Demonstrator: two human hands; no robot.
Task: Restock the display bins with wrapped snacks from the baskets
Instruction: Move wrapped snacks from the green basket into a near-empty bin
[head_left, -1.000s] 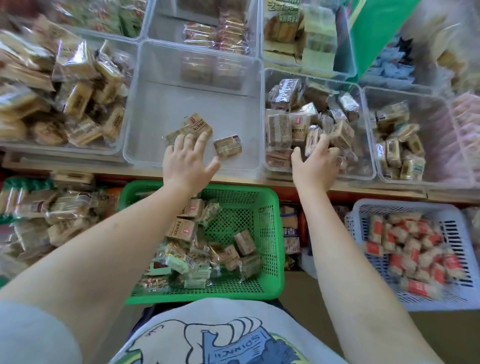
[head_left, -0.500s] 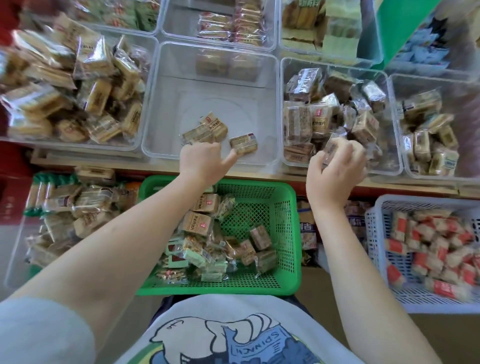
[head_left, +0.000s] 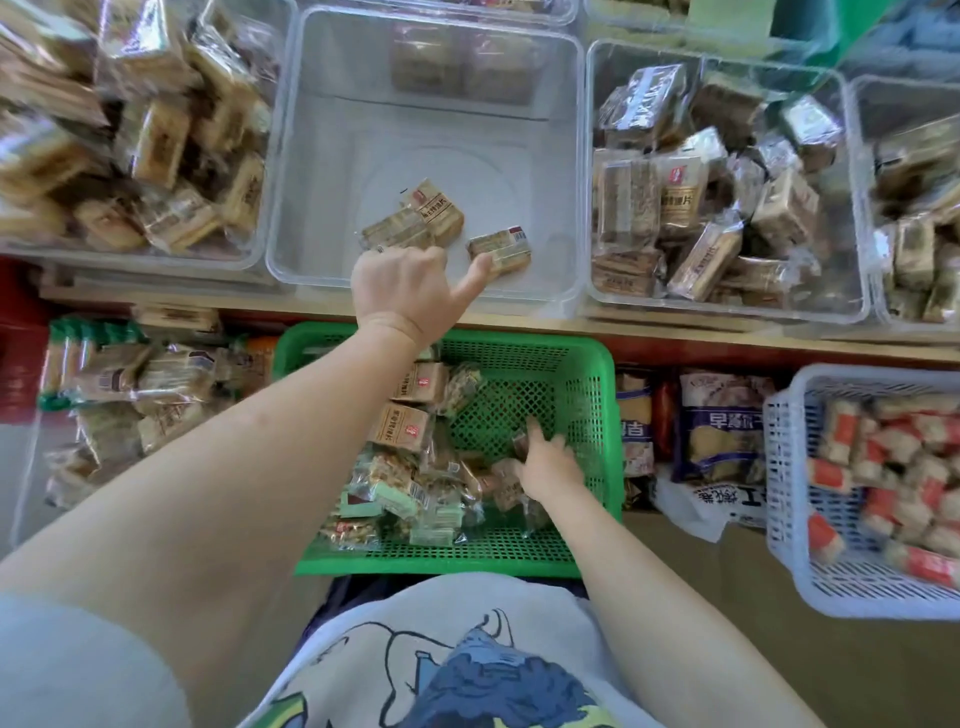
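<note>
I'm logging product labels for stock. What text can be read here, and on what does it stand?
"早餐饼" then a cut-off character: blue bag under the shelf.
Chinese print, too blurred to read: tan snack pack in the green basket.
Chinese print, too small to read: snack pack in the middle clear bin.
Upside-down characters, unreadable: white bag.

Your left hand (head_left: 402, 288) rests on the near rim of the clear plastic bin (head_left: 426, 78) at twelve o'clock, thumb touching a tan wrapped snack (head_left: 501, 249). Your right hand (head_left: 548, 460) reaches into the green mesh basket (head_left: 597, 364) among wrapped snacks.
</note>
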